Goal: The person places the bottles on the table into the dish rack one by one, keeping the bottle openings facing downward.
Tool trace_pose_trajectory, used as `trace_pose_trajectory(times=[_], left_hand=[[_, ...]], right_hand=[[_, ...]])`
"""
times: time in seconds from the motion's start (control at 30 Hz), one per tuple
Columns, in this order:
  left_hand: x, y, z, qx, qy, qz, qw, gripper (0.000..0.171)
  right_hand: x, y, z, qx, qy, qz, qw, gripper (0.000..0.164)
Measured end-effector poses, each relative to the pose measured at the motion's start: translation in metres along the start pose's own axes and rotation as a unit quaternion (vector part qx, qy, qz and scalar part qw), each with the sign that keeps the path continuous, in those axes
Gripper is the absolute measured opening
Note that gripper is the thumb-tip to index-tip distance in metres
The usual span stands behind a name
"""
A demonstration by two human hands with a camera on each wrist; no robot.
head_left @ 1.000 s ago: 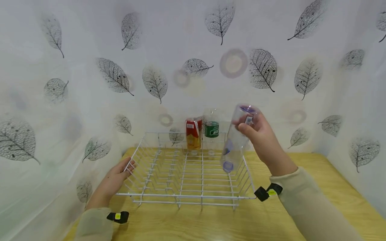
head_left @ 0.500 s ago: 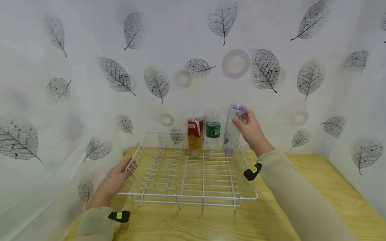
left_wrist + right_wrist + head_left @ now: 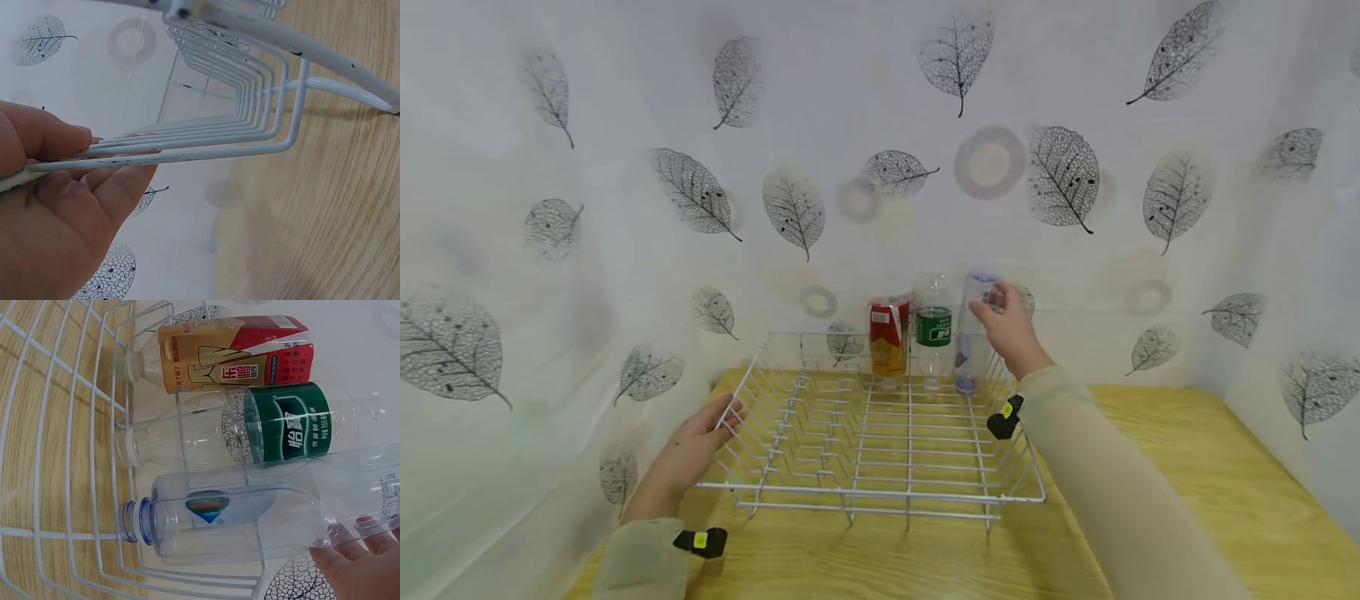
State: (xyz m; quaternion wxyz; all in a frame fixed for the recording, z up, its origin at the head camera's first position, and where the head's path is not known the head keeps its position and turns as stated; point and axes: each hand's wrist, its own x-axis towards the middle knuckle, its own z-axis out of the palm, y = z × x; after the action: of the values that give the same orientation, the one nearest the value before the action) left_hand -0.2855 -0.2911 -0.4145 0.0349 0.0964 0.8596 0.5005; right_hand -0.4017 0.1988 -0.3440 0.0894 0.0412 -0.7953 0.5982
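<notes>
A white wire dish rack [image 3: 872,493] stands on the wooden table. My left hand [image 3: 694,446] grips its left side; the left wrist view shows the thumb and fingers around the side wires [image 3: 206,156]. At the back right of the rack, my right hand [image 3: 1013,329] holds a clear plastic bottle [image 3: 237,515] near its base, upside down. Its bluish neck [image 3: 134,522] points down at the rack's wires. Beside it, also neck down, stand a clear bottle with a green label [image 3: 287,422] and a bottle with a red and gold label [image 3: 234,355].
A pale curtain [image 3: 880,83] with leaf prints hangs behind and at both sides of the table [image 3: 1187,467]. Upright wire dividers [image 3: 827,433] run through the rack's left half. The rack's right side wall [image 3: 1026,454] rises near the right forearm.
My right hand has carried the upside-down bottle left and back from the rack's right side, lowering it beside the green-labelled bottle. My left hand keeps its grip on the rack.
</notes>
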Motion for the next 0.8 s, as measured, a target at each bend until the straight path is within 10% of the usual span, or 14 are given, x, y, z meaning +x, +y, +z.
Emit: trace_pose_trajectory(times=[0.8], left_hand=[[0.0000,0.0018,0.0008,0.009,0.009,0.013,0.9998,0.059]], right_hand=[[0.0054,0.0018,0.0094,-0.075,-0.020,0.021,0.997,0.090]])
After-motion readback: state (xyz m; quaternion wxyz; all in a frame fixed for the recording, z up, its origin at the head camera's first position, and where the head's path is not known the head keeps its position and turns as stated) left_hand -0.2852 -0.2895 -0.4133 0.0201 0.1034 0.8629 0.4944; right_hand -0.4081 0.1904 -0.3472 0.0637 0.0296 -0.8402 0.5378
